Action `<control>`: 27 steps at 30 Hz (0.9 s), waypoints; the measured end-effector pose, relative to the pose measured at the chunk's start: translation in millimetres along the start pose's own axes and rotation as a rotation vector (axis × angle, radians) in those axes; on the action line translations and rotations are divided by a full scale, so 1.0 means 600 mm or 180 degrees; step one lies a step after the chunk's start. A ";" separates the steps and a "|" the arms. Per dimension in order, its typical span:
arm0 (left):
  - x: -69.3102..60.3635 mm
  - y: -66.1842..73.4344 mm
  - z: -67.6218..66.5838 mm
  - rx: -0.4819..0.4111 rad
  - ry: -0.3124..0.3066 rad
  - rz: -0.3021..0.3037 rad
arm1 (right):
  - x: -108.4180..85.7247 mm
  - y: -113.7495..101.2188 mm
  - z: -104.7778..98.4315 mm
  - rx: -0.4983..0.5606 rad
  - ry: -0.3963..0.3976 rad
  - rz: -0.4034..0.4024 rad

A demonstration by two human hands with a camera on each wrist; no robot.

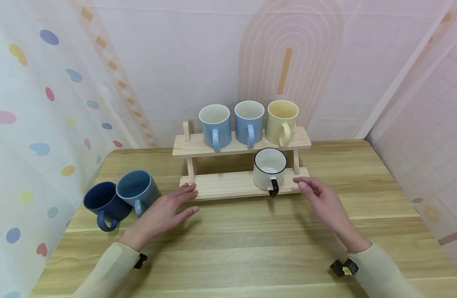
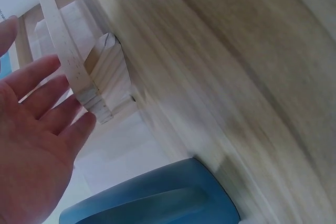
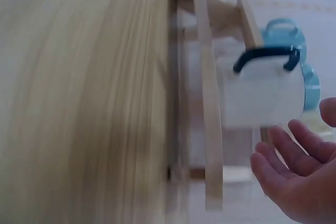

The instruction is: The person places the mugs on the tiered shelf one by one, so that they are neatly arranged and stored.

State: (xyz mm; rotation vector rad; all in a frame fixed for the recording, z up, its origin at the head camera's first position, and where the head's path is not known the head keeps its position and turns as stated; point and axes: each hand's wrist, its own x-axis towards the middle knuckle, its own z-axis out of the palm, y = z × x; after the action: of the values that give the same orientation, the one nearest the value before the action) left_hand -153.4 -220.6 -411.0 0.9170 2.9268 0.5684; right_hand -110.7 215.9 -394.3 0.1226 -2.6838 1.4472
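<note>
A two-tier wooden rack (image 1: 224,184) stands on the table. My left hand (image 1: 166,211) has its fingers extended at the left end of the lower shelf; in the left wrist view, the fingertips meet the shelf end (image 2: 94,100). Near the lower shelf's right end is my right hand (image 1: 323,203), fingers loosely bent and holding nothing; whether it touches the wood I cannot tell. Just left of it, a white mug (image 1: 263,176) with a black rim and handle sits on the lower shelf. The same mug (image 3: 262,95) shows in the right wrist view, beside the fingers.
Two light blue mugs (image 1: 218,130) (image 1: 249,124) and a yellow mug (image 1: 276,126) line the upper shelf. On the table at left, a dark blue mug (image 1: 112,205) stands against a teal-blue mug (image 1: 148,192). A patterned curtain (image 1: 176,62) hangs behind.
</note>
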 end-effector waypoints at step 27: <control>-0.082 -0.014 -0.037 -0.0112 0.1216 -0.0076 | 0.027 0.050 -0.048 -0.1552 -0.0769 -0.0952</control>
State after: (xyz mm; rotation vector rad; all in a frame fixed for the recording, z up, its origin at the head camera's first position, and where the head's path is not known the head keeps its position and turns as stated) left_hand -120.3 -261.8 -397.4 0.8513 3.2392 0.8802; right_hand -128.8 256.2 -401.7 0.6616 -2.9502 0.7110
